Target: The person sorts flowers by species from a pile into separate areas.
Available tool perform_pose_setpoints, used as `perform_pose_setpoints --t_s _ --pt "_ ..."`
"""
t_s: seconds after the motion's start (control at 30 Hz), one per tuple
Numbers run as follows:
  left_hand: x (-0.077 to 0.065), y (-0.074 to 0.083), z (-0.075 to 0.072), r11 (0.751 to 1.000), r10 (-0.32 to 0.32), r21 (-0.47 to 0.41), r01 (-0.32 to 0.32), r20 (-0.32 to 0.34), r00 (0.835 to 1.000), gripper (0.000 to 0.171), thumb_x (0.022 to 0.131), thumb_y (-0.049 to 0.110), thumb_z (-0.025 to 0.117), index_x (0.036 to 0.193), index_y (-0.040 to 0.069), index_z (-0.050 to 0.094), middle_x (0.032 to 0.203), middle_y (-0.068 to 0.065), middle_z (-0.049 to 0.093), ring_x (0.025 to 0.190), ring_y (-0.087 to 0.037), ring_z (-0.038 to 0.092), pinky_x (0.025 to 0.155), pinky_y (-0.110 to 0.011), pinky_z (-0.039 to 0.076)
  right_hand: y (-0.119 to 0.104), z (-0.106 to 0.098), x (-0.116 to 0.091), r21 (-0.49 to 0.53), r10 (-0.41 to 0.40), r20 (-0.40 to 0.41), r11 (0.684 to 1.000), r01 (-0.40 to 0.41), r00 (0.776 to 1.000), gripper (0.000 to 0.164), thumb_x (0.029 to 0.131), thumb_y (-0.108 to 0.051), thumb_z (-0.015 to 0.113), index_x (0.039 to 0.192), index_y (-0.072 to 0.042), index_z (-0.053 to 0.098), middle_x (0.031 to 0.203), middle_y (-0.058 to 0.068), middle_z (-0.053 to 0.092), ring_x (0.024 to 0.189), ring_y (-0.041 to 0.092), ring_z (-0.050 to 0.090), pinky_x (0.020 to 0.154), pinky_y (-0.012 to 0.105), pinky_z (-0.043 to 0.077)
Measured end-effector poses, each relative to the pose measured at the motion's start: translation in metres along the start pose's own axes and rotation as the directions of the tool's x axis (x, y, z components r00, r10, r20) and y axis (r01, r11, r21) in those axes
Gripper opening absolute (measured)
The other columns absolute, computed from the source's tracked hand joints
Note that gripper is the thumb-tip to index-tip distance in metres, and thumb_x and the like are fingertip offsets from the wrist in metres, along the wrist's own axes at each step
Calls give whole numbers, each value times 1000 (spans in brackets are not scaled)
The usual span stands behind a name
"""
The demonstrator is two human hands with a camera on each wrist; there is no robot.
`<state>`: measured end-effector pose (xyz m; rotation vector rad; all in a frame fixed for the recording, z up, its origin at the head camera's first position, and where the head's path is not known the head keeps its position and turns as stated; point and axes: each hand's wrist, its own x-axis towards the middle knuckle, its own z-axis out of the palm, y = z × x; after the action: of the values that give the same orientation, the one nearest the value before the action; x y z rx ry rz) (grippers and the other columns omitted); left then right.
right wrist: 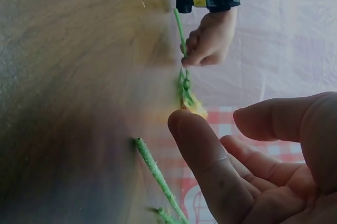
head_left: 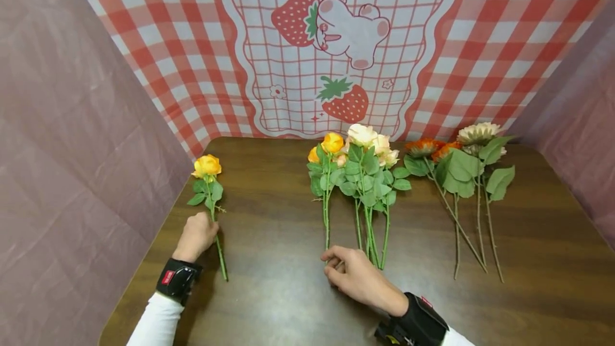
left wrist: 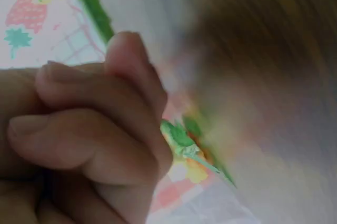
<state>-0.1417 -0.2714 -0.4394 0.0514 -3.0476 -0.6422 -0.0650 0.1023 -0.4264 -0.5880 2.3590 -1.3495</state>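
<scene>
My left hand (head_left: 196,234) grips the green stem of a yellow rose (head_left: 207,166) over the left side of the table. In the left wrist view its curled fingers (left wrist: 105,140) lie beside the stem (left wrist: 92,6). My right hand (head_left: 357,276) is near the lower stem ends of the middle flowers, with thumb and forefinger apart and nothing between them. Closest to its fingertips is the stem of the orange-yellow roses (head_left: 332,143). Seen from the right wrist, a cut stem end (right wrist: 152,169) lies just past the forefinger.
Cream roses (head_left: 362,135) with green leaves lie right of the orange-yellow ones. Farther right are orange flowers (head_left: 423,147) and cream, many-petalled flowers (head_left: 479,133) on brownish stems. A red checked cloth (head_left: 490,31) hangs behind the wooden table (head_left: 274,207).
</scene>
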Motion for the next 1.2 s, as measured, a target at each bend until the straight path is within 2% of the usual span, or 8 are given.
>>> perform_pose_setpoints --t_s 0.13,0.23,0.37,0.5,0.7,0.87,1.0,1.2 --pt "-7 17 0 989 4 -148 -7 -18 1000 26 91 7 60 65 5 61 55 -2 61 50 -16 58 48 -32 45 -3 0 1 19 -4 28 1000 3 1000 24 100 -13 57 120 -1 63 100 7 70 83 10 65 73 26 53" --pt "-14 41 2 950 13 -312 -15 -10 1000 14 96 9 61 85 0 62 62 -3 65 49 -11 56 46 -26 44 -6 1 3 33 -23 36 999 22 999 26 101 -14 57 122 -1 62 99 8 70 83 11 66 72 26 54" --pt "-25 79 5 829 94 -558 -44 61 994 9 98 6 61 99 -3 57 71 -12 69 49 -15 58 45 -32 50 -10 5 4 81 -49 62 996 44 997 33 102 -19 56 130 -2 57 103 9 70 84 18 67 71 26 54" --pt "-37 112 10 700 245 -709 -83 129 961 9 99 4 57 102 -4 54 76 -24 69 50 -20 60 46 -38 53 -15 11 7 101 -80 47 992 75 996 41 100 -23 60 134 0 55 101 7 71 80 14 68 65 26 54" --pt "-52 142 18 593 413 -784 -184 100 905 10 101 4 55 104 -4 52 80 -26 69 53 -26 63 49 -31 54 -18 21 5 188 -98 27 978 91 995 39 97 -18 65 128 3 58 93 6 73 74 20 70 60 29 56" --pt "-54 155 29 578 451 -788 -212 92 888 11 99 3 57 105 -5 52 82 -22 70 55 -24 63 51 -30 55 -13 25 2 317 -83 29 946 69 996 25 96 -9 64 114 7 60 86 10 71 71 28 69 59 35 57" --pt "-54 158 33 595 455 -776 -211 109 884 13 98 2 58 107 -7 54 86 -23 71 58 -28 64 54 -34 57 -10 25 4 350 -83 10 934 75 996 16 94 -3 63 105 9 60 81 12 70 68 30 70 57 37 57" --pt "-55 157 33 663 456 -699 -268 93 885 22 97 0 55 118 -6 55 88 -21 71 64 -34 67 57 -34 56 -4 14 17 301 -44 -42 952 55 998 13 91 2 61 102 9 60 77 13 69 64 29 68 55 36 57"
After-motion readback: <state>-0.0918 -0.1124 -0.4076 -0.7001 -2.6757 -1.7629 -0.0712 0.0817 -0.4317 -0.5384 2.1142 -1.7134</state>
